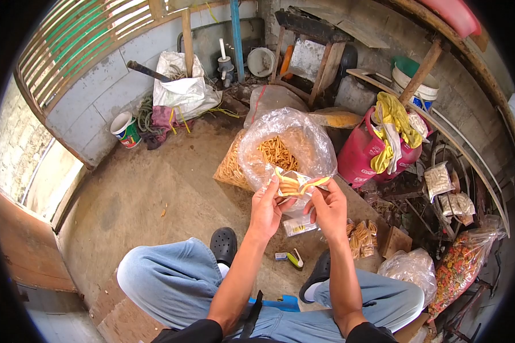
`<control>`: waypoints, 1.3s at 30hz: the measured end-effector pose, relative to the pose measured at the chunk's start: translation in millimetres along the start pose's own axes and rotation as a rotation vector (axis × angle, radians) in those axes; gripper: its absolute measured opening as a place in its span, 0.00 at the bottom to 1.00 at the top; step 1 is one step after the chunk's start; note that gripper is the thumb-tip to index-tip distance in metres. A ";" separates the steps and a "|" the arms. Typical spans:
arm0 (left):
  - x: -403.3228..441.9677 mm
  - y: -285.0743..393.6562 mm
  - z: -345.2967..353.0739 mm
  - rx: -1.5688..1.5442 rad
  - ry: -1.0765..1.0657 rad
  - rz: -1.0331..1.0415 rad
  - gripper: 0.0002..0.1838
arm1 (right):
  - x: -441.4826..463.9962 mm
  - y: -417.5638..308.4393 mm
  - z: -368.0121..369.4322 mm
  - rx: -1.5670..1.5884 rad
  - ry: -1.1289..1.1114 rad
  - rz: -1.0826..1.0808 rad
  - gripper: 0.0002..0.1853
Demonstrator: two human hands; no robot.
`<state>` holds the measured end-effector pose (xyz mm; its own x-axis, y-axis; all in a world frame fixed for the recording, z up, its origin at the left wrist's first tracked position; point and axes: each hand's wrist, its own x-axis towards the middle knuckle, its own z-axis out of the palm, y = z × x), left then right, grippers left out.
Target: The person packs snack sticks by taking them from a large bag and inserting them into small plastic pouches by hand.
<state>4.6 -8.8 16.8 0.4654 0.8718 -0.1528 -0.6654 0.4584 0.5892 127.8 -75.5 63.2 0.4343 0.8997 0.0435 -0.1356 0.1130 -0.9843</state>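
Observation:
A small clear plastic bag (289, 184) with yellow-edged printing and brown stick snacks in it is held up between both hands. My left hand (265, 207) pinches its left side, and my right hand (328, 207) pinches its right side near the top. Just beyond them stands a large open clear bag (316, 143) with many brown sticks (277, 153) inside. Beneath the hands lies a stack of flat clear packaging (299, 225). A green stapler (295, 259) and a small box (281, 256) rest on the floor between the shoes.
Filled snack packets (362, 239) lie right of my right hand. Pink containers (357, 150) draped with a yellow cloth (396, 120) stand at the right. A bag of colourful snacks (460, 268) leans at the lower right. A white sack (180, 91) and paint bucket (126, 130) are back left.

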 end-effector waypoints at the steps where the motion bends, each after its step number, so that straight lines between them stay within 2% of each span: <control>1: 1.3 -1.1 -1.0 0.000 0.000 -0.001 0.17 | -1.1 0.3 0.4 -0.005 -0.045 0.005 0.06; 6: 1.6 -4.9 1.6 -0.067 -0.016 0.000 0.16 | -0.2 3.9 0.4 -0.073 -0.060 -0.048 0.06; 8: 2.3 -6.4 -0.4 -0.111 -0.024 -0.015 0.16 | 1.7 9.9 -3.0 -0.060 0.046 -0.168 0.06; 12: 0.5 -4.7 3.3 -0.168 -0.015 -0.055 0.15 | 2.4 6.2 -7.0 0.008 0.066 -0.189 0.05; 18: 6.2 -15.7 -7.2 -0.291 -0.053 -0.125 0.14 | 4.1 8.7 -5.1 0.031 0.147 -0.323 0.10; 20: 7.2 -19.3 -9.9 -0.290 -0.052 -0.128 0.14 | 2.4 4.1 -3.5 -0.163 0.192 -0.368 0.12; 23: 6.3 -18.9 -7.0 -0.279 -0.054 -0.126 0.14 | 3.5 6.1 -8.8 -0.297 0.219 -0.363 0.11; 27: 2.4 -14.2 1.6 -0.235 -0.023 -0.119 0.14 | 6.0 8.2 -11.4 -0.356 0.208 -0.354 0.09; 29: 2.6 -14.8 0.6 -0.247 -0.030 -0.118 0.15 | 7.3 6.4 -9.8 -0.466 0.240 -0.563 0.09; 30: 2.8 -14.8 0.1 -0.260 -0.037 -0.115 0.15 | 7.3 6.9 -8.2 -0.465 0.240 -0.564 0.09; 32: 3.0 -14.6 0.8 -0.259 -0.037 -0.109 0.14 | 7.0 8.6 -4.8 -0.204 0.238 -0.509 0.09; 36: 4.6 -16.0 -4.1 -0.252 -0.106 -0.101 0.15 | 7.5 21.5 -9.2 -0.230 0.243 -0.509 0.10; 39: 2.3 -13.8 0.8 -0.174 -0.098 -0.096 0.15 | 6.7 27.6 -11.4 -0.123 0.262 -0.402 0.11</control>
<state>15.3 -13.2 8.9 0.5804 0.8056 -0.1187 -0.7020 0.5689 0.4285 137.2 -71.2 34.4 0.6420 0.6570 0.3952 0.1877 0.3650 -0.9119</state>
